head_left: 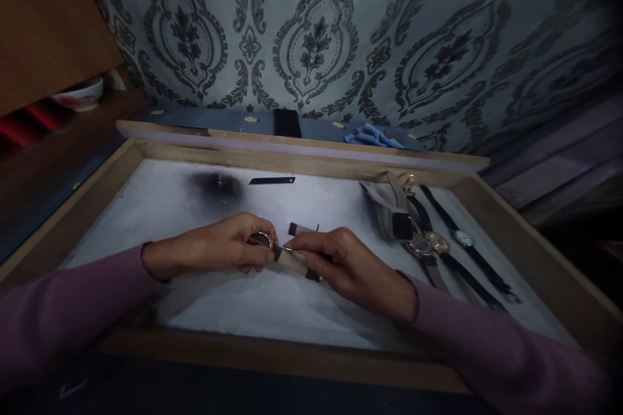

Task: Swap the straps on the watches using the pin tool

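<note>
At the centre of the frame, the left hand (pixel 221 245) grips a round, shiny-rimmed watch (pixel 263 238), its face partly covered. The right hand (pixel 343 267) pinches a thin metal tool (pixel 287 249) at a flat beige strap (pixel 292 262) with dark ends; whether strap and watch join is unclear. Both are above a pale-floored wooden tray (pixel 311 165). At right, smooth-banded watches (pixel 438 243) overlap, hard to separate. The lower corners are dim.

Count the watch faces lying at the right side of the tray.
4 visible: a black square face, a round brownish face just right of it, a round gold face next, a silvery face farthest right. More may be hidden.
</note>
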Motion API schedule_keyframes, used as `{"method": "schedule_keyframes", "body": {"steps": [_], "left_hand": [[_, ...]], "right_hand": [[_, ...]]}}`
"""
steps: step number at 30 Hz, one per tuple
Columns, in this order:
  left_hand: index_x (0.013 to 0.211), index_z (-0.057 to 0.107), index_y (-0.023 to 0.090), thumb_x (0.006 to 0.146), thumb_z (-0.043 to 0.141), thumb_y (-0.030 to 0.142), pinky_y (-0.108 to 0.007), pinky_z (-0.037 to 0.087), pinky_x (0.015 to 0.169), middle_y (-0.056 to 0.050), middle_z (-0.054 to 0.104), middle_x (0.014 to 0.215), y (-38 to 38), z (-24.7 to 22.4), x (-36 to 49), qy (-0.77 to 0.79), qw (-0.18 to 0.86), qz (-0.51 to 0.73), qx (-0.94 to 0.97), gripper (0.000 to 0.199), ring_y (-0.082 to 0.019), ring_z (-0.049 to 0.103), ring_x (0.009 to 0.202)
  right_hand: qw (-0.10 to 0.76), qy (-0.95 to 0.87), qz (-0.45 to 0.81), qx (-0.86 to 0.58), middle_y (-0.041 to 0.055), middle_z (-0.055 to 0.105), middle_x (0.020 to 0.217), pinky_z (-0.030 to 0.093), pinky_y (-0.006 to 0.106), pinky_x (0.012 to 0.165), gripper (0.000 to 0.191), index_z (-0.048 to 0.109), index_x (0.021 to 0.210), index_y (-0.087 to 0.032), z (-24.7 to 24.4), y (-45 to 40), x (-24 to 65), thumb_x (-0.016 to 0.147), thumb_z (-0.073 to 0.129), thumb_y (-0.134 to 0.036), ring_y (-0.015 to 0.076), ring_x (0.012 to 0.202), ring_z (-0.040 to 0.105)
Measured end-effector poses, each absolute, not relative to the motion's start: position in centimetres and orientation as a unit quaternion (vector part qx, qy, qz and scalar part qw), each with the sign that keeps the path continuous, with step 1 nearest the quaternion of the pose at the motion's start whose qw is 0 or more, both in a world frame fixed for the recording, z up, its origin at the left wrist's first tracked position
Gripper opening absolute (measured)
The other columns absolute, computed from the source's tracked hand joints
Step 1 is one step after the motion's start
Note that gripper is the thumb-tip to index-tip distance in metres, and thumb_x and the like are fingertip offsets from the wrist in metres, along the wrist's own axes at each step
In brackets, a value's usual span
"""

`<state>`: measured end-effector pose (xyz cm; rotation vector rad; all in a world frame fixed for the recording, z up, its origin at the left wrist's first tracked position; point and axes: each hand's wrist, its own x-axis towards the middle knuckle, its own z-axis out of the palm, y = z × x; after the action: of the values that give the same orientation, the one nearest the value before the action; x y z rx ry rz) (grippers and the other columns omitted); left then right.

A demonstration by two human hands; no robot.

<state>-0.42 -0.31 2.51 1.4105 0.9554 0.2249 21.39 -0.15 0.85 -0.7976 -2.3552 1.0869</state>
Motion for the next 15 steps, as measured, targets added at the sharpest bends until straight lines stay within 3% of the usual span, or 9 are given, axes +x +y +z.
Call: {"method": "schedule_keyframes", "body": {"steps": [7, 15], "left_hand": [[0.078, 0.055, 0.017, 0.074, 0.056, 0.022, -0.022, 0.027, 0.048, 0.006, 0.051, 0.058, -0.04, 1.97, -0.62, 0.425, 0.657, 0.107, 0.614, 0.007, -0.008, 0.039, 0.051], [0.076, 0.056, 0.017, 0.073, 0.056, 0.02, -0.023, 0.029, 0.051, 0.006, 0.052, 0.058, -0.02, 2.05, -0.73, 0.422, 0.66, 0.112, 0.611, 0.005, -0.008, 0.041, 0.051]], "right_hand": [[0.177, -0.832, 0.413, -0.324, 0.0022, 0.064, 0.074, 0.042, 0.024, 0.06, 0.024, 0.069, 0.096, -0.014, 0.41, -0.18, 21.38, 0.096, 0.047, -0.023, 0.0112, 0.064, 0.054], [0.196, -0.826, 0.427, -0.31, 0.0034, 0.066, 0.079, 0.044, 0.024, 0.063, 0.026, 0.07, 0.103, -0.016, 0.43, -0.16, 21.23, 0.096, 0.046, -0.022, 0.0128, 0.068, 0.058]]}}
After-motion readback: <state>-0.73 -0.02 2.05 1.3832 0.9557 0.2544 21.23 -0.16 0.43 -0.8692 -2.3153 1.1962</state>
